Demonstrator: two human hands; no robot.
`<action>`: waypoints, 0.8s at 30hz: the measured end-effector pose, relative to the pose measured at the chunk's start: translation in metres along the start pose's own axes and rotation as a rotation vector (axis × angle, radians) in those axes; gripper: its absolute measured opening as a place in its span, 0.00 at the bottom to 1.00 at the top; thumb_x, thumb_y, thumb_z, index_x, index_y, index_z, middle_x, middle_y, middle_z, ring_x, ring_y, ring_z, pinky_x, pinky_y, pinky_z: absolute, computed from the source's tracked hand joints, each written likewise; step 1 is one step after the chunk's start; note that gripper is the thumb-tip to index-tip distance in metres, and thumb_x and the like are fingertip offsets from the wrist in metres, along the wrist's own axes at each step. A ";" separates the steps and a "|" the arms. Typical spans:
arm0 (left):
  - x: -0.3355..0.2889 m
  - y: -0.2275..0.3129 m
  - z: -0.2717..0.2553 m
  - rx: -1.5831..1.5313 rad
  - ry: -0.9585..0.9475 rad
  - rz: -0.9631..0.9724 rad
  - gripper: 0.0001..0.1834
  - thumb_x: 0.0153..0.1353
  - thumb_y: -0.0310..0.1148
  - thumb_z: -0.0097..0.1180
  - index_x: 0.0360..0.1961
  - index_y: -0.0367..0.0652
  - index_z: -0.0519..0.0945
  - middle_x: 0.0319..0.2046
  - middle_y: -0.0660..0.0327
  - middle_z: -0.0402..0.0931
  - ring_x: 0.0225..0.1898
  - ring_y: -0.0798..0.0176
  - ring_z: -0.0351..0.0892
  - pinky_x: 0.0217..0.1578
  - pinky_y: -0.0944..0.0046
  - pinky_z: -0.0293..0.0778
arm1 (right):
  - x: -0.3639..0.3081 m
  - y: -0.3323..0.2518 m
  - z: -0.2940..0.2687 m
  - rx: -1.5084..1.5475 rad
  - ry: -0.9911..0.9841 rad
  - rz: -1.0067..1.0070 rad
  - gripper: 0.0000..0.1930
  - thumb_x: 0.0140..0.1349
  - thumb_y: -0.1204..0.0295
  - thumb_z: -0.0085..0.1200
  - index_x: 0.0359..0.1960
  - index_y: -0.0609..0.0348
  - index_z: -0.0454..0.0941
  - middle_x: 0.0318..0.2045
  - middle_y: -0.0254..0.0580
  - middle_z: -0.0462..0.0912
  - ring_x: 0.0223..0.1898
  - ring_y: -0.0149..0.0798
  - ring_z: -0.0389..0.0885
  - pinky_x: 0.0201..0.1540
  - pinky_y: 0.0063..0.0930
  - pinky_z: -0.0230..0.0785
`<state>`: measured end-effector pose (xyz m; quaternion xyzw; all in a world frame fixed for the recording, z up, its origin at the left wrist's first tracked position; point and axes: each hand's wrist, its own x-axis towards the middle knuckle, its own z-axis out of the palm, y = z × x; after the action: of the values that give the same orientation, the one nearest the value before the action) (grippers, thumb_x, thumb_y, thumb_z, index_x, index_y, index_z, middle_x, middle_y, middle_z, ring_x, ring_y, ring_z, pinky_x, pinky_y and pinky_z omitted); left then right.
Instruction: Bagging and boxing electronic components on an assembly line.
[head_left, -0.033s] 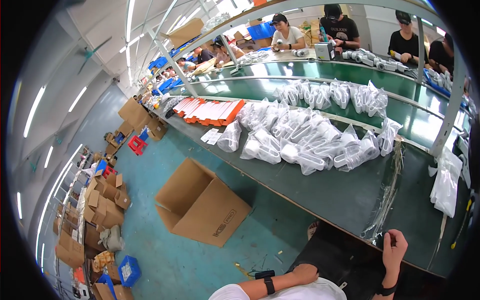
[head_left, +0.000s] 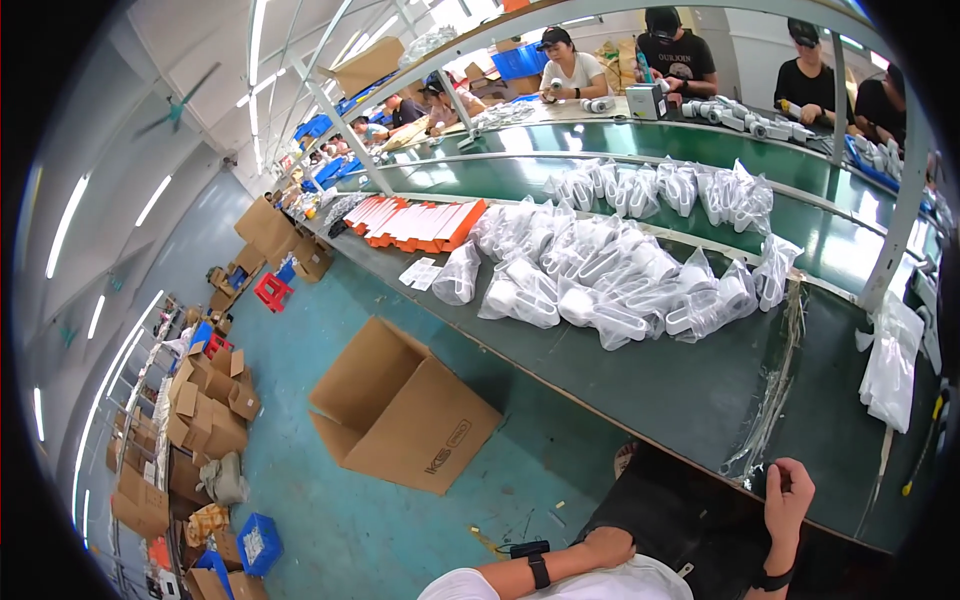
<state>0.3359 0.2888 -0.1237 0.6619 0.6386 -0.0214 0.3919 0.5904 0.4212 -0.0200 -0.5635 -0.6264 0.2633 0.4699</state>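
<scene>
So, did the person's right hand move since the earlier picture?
No, not that I can see. The right hand is by the same spot on the edge of the table, shifted neither way.

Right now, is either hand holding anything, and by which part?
No held thing shows. The right hand is curled near the edge of the table; the left hand has its fingers hidden. Whether either hides something small cannot be told.
</scene>
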 end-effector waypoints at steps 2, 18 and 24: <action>0.006 -0.012 0.007 0.057 -0.023 -0.014 0.17 0.56 0.35 0.44 0.28 0.31 0.81 0.31 0.39 0.79 0.35 0.38 0.80 0.39 0.45 0.76 | 0.000 -0.005 0.002 0.013 0.002 -0.042 0.04 0.57 0.79 0.56 0.33 0.66 0.76 0.21 0.35 0.75 0.21 0.24 0.68 0.25 0.19 0.61; 0.009 -0.015 0.004 0.050 -0.145 -0.038 0.16 0.55 0.33 0.45 0.32 0.33 0.81 0.36 0.38 0.78 0.40 0.39 0.79 0.42 0.45 0.75 | 0.003 -0.009 0.001 -0.012 0.004 -0.075 0.04 0.56 0.79 0.58 0.32 0.65 0.76 0.21 0.33 0.74 0.21 0.22 0.67 0.25 0.18 0.61; 0.011 -0.027 0.016 0.150 -0.145 0.015 0.14 0.54 0.31 0.46 0.30 0.33 0.81 0.35 0.39 0.79 0.38 0.39 0.80 0.39 0.45 0.75 | 0.005 -0.009 0.000 -0.029 0.013 -0.076 0.04 0.54 0.80 0.59 0.31 0.65 0.77 0.19 0.36 0.76 0.19 0.24 0.70 0.23 0.19 0.63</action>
<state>0.3222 0.2858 -0.1542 0.6910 0.6001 -0.1140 0.3865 0.5869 0.4244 -0.0110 -0.5477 -0.6480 0.2327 0.4754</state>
